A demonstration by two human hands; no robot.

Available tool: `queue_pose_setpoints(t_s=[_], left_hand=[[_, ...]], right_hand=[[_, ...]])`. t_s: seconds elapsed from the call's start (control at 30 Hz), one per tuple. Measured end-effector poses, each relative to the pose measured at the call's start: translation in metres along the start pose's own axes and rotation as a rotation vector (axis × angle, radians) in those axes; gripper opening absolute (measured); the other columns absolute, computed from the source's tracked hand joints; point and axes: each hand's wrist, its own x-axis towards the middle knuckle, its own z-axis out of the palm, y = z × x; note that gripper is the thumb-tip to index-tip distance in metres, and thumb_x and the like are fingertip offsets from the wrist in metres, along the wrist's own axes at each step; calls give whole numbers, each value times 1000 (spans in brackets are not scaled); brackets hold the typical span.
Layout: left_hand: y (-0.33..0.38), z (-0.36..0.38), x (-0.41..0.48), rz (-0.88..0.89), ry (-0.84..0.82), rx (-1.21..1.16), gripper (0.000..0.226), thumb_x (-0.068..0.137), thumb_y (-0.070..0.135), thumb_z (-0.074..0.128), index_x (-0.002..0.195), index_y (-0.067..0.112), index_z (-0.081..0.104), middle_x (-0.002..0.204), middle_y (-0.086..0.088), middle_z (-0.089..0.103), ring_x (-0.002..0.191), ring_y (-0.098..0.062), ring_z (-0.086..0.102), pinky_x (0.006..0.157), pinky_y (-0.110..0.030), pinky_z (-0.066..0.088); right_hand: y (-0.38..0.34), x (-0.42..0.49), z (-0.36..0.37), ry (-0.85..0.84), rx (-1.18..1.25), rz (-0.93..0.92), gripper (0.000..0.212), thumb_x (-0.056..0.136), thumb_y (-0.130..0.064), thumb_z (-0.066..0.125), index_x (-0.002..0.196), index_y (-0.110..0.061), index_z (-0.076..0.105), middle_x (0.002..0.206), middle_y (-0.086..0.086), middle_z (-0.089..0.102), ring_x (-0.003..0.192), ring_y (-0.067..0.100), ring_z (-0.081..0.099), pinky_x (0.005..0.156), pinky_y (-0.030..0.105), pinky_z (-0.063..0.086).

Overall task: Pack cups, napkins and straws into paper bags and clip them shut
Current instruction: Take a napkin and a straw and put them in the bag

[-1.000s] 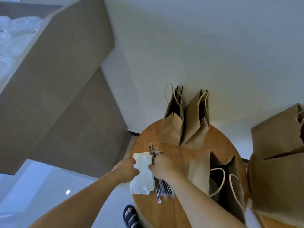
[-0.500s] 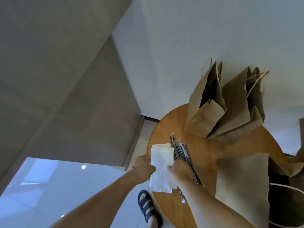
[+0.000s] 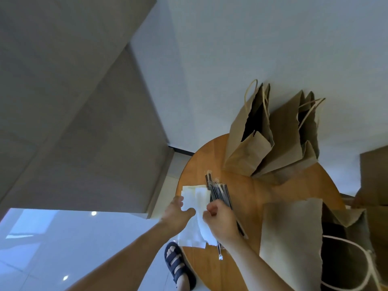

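Both pinch napkins (image 3: 196, 197) (seemingly): left hand (image 3: 176, 216), right hand (image 3: 220, 224).

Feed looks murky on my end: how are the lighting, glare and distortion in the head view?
Head view: dim, flat light, so the paper bags on the table look dull brown with dark mouths. Head view: the napkins, pinched by the left hand and right hand, are brightest and slightly soft. Head view: small lamp glints on the glossy floor; wide-angle bend slants the walls.
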Motion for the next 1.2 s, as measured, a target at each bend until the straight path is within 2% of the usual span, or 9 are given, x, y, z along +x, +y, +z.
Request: queue_pose_setpoints(t_s=[0.1, 0.23, 0.37, 0.5, 0.7, 0.83, 0.93, 1.03, 1.2], left_hand=[[8, 6, -2, -120, -61, -318, 63, 90, 34, 66, 144, 17, 39, 128, -3, 57, 114, -23, 57, 95, -35, 49], [14, 15, -5, -174, -188, -654, 31, 91, 15, 64, 120, 4, 62, 107, -14, 72, 97, -32, 70, 86, -44, 59], [19, 21, -5, -145, -108, -677, 8, 92, 9, 63, 100, 10, 63, 107, -16, 66, 96, -31, 65, 83, -44, 59], [20, 19, -4, -129, -74, -607, 6, 94, 14, 59, 100, 17, 60, 111, -13, 62, 101, -31, 61, 91, -48, 56], [18, 14, -1, -110, -16, -555, 9, 95, 14, 57, 104, 16, 59, 116, -15, 61, 106, -35, 60, 94, -51, 54], [21, 13, -4, -98, -7, -529, 32, 95, 16, 55, 126, 9, 55, 120, -15, 61, 108, -35, 60, 95, -52, 53], [30, 12, -10, -70, 11, -505, 36, 96, 18, 54, 131, 11, 51, 122, -13, 59, 109, -34, 58, 95, -51, 53], [49, 8, -21, -1, 18, -509, 37, 97, 14, 54, 133, 15, 50, 120, -10, 60, 108, -30, 57, 95, -51, 53], [91, -6, -53, 131, 38, -537, 37, 94, 6, 50, 129, 15, 56, 120, -10, 65, 111, -32, 61, 97, -53, 51]], right_hand=[[0, -7, -11, 19, 296, 42, 14, 85, -7, 65, 87, -21, 61, 79, -6, 69, 75, 11, 65, 65, 25, 52], [9, -9, -22, 94, 572, 81, 10, 91, -7, 63, 86, -15, 65, 75, -4, 69, 67, 8, 64, 57, 22, 51], [44, 3, -28, 332, 147, 223, 26, 102, -30, 51, 96, -10, 66, 77, 4, 68, 68, 18, 61, 66, 34, 49], [74, 15, -25, 188, -272, 323, 25, 97, -27, 56, 121, -20, 61, 113, 0, 66, 103, 20, 62, 82, 31, 51], [80, 28, -22, 108, -469, 351, 15, 96, -22, 52, 101, -28, 65, 74, -15, 55, 62, 2, 52, 46, 17, 32], [71, 27, -33, 141, -427, 399, 6, 93, -28, 55, 90, -31, 60, 72, -13, 55, 61, 8, 51, 45, 17, 26], [56, 20, -44, 243, -344, 347, 6, 91, -33, 58, 87, -33, 55, 71, -15, 57, 59, 7, 50, 46, 18, 28], [36, 10, -54, 306, -149, 155, 12, 90, -34, 62, 79, -33, 59, 59, -14, 59, 55, -1, 54, 47, 21, 44], [-15, -21, -76, 235, 134, -137, 18, 75, -59, 57, 93, -56, 58, 83, -28, 68, 74, -5, 65, 63, 17, 52]])
